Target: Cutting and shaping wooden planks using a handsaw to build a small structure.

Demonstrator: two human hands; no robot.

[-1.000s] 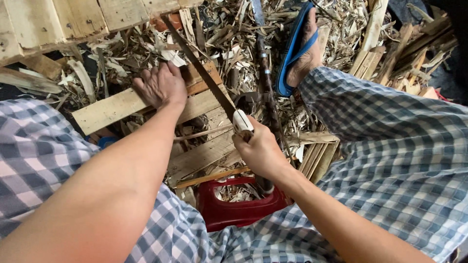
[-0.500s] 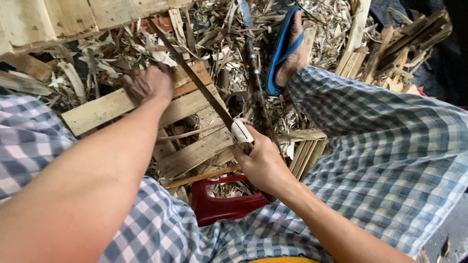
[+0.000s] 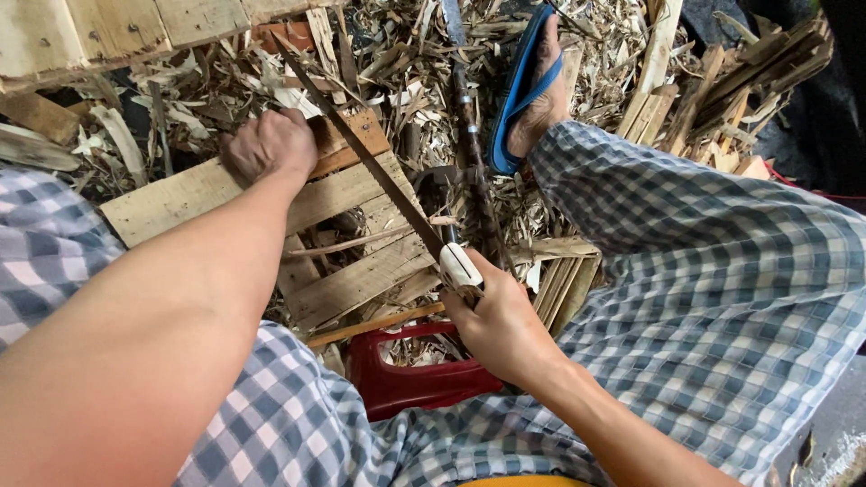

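Clearly long dark saw (image 3: 361, 149), pale handle

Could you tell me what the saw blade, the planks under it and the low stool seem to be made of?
Saw blade: thin, dark, dull strip, likely metal.
Planks: pale, unfinished wood, grain and rough edges showing.
Stool: glossy red moulded rim, probably plastic.

Even, soft daylight, no glare; shadows faint under the wood scraps (image 3: 271, 81). Mostly sharp; wide-angle stretch at edges, near forearm slightly soft.
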